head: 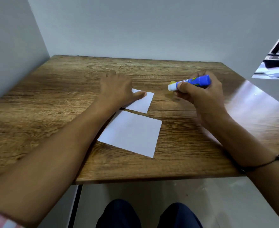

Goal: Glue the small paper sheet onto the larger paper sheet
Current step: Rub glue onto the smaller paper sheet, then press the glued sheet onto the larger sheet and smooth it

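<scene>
Bare wooden table (45,112) lies open left of the left hand (117,89) and along the far edge. Between the small paper sheet (142,103) and the glue stick (189,83), gripped in the right hand (201,94), runs a clear strip. Walls (12,38) close the left and back sides

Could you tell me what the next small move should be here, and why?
Probably bring the glue stick across to the small sheet. The right hand grips it uncapped, tip toward that sheet, while the left hand presses the sheet flat, apart from the larger sheet.
</scene>
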{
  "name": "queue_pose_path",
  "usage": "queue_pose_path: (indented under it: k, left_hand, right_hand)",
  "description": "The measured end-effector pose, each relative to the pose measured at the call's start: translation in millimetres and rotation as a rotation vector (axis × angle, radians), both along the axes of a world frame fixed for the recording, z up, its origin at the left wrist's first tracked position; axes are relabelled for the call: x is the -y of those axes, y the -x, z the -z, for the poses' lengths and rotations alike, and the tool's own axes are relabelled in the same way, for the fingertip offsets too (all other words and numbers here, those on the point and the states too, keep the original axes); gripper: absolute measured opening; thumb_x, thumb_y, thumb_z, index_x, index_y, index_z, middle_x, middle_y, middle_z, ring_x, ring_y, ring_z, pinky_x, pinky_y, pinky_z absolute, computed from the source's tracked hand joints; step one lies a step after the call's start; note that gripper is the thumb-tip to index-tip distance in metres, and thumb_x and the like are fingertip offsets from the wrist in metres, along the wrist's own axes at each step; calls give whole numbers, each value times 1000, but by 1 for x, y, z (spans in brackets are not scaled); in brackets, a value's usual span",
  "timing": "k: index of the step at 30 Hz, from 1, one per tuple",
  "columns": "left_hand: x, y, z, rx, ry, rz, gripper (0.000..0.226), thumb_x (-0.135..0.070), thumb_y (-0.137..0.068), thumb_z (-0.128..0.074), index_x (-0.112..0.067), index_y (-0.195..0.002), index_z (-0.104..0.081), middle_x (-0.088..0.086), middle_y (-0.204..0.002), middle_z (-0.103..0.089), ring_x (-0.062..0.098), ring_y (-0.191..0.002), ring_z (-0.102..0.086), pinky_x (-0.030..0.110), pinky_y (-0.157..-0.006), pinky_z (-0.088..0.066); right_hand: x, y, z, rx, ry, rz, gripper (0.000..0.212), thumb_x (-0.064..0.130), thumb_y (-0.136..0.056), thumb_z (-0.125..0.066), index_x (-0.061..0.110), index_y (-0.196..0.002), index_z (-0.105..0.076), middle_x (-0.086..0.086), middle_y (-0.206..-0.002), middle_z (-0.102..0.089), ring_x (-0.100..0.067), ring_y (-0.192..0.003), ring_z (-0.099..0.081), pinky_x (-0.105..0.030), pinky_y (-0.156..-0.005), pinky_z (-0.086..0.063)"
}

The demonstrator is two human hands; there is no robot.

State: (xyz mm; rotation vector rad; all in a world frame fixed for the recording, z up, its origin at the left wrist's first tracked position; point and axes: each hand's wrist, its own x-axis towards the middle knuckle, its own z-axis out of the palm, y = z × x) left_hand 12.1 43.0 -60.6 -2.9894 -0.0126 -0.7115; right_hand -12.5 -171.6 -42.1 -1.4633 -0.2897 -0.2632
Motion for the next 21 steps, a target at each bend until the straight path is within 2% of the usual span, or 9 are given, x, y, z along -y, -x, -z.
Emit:
queue_pose_path:
  k: [2,4,8,11,16,18,21]
  left_hand:
    - [1,1,0,7,-6,-23,64,-74,-71,-42,-11,-63,-46,13,-87,-66,35,-102,-51,40,-78,-33]
    - [2,2,1,25,-11,-24,62,-72,-73,-42,-12,-61,-46,13,-84,-66,34,-98,-53,41,-81,-35]
    - [5,5,-1,25,-11,-10,61,-68,-75,-42,-13,-50,-35,14,-80,-64,33,-89,-56,40,-80,-34]
    - [8,8,-3,10,17,5,60,-65,-77,-43,-16,-47,-30,13,-73,-59,33,-82,-56,41,-80,-35]
    - [10,12,-6,-17,41,-5,58,-63,-78,-44,-16,-47,-30,8,-65,-46,28,-72,-45,39,-76,-33]
    - [10,14,-7,-22,53,-13,58,-63,-78,-45,-16,-46,-31,6,-61,-43,26,-68,-41,38,-72,-31]
    - [12,17,-9,-16,61,-18,59,-61,-78,-45,-14,-45,-33,2,-50,-35,24,-62,-39,35,-67,-28]
  right_hand:
    - [4,1,-5,-2,-75,-14,27,2,-71,-69,14,-73,-45,6,-54,-62,-22,-55,-64,-31,-60,-58]
    - [7,0,-8,-45,-149,-15,27,-5,-75,-64,14,-77,-45,1,-61,-62,-21,-51,-63,-27,-56,-56]
    - [12,-4,-11,-201,-303,-84,27,-16,-77,-49,11,-73,-45,-16,-88,-55,-28,-65,-70,-28,-67,-59]
    - [16,-7,-13,-276,-432,-150,21,-12,-80,-42,6,-69,-44,-23,-93,-52,-39,-76,-67,-24,-61,-57]
    - [16,-8,-12,-377,-421,-95,11,-9,-81,-47,-3,-72,-50,-30,-82,-63,-39,-72,-70,-24,-64,-59]
    - [16,-9,-12,-416,-336,-67,7,-3,-84,-52,-4,-77,-53,-23,-74,-67,-33,-67,-71,-22,-58,-58]
    - [15,-13,-9,-437,-187,-97,9,8,-89,-54,3,-82,-55,-9,-54,-69,-20,-53,-66,-19,-50,-54]
